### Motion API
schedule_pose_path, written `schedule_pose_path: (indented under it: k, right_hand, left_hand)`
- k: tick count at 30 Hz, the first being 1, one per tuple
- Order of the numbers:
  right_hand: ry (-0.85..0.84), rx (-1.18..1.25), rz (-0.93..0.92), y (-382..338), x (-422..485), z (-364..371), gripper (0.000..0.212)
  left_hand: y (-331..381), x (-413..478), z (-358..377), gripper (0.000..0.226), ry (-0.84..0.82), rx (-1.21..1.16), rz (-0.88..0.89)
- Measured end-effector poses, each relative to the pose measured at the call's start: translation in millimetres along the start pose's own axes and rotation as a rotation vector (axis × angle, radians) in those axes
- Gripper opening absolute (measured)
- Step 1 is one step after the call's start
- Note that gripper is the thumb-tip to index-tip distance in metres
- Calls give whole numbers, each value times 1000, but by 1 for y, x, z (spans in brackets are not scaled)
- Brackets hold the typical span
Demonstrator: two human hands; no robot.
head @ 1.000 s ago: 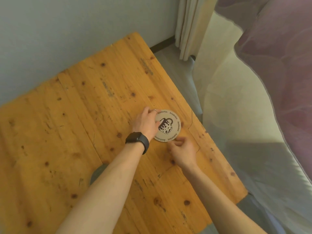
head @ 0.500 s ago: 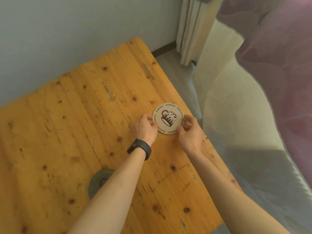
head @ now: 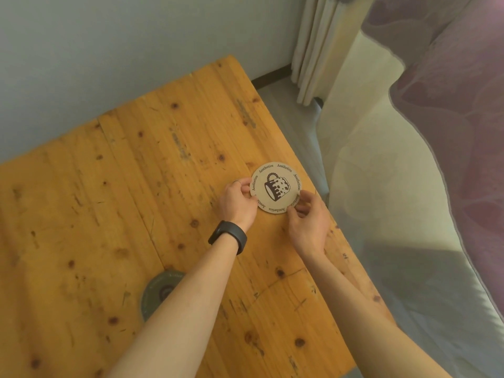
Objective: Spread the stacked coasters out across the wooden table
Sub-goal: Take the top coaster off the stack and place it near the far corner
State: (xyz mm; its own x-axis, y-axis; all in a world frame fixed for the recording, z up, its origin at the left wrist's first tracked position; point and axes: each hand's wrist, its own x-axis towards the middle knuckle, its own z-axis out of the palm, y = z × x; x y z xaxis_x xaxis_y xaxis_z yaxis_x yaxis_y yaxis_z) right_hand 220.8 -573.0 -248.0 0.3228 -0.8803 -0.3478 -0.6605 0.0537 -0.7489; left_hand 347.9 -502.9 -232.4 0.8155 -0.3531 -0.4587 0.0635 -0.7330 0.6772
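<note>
A round beige coaster [head: 276,187] with a dark mug print and lettering around its rim sits near the right edge of the wooden table [head: 114,203]. My left hand [head: 237,201], with a black watch on the wrist, pinches its left rim. My right hand [head: 308,217] pinches its lower right rim. I cannot tell whether more coasters lie under it. A grey-green coaster [head: 158,293] lies flat nearer to me, partly hidden by my left forearm.
The table's right edge runs close beside the beige coaster, with grey floor [head: 289,115] beyond. A pale sheer fabric [head: 381,186] hangs to the right. A grey wall [head: 109,50] backs the table; a curtain [head: 319,50] hangs in the corner.
Both hands shifted with the beige coaster toward the far right of the table. My right hand rose from below the coaster to grip its right rim. The grey-green coaster came into view.
</note>
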Motion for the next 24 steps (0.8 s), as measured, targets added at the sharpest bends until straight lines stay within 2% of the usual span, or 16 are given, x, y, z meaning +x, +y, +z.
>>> schedule_pose_path:
  k: [11, 24]
  right_hand:
    - [10, -24, -43, 4, -2, 4, 41]
    - [-7, -112, -111, 6, -17, 12, 42]
  left_hand:
    - [-8, -3, 1, 41, 19, 10, 49]
    - [-22, -5, -3, 42, 22, -30, 25]
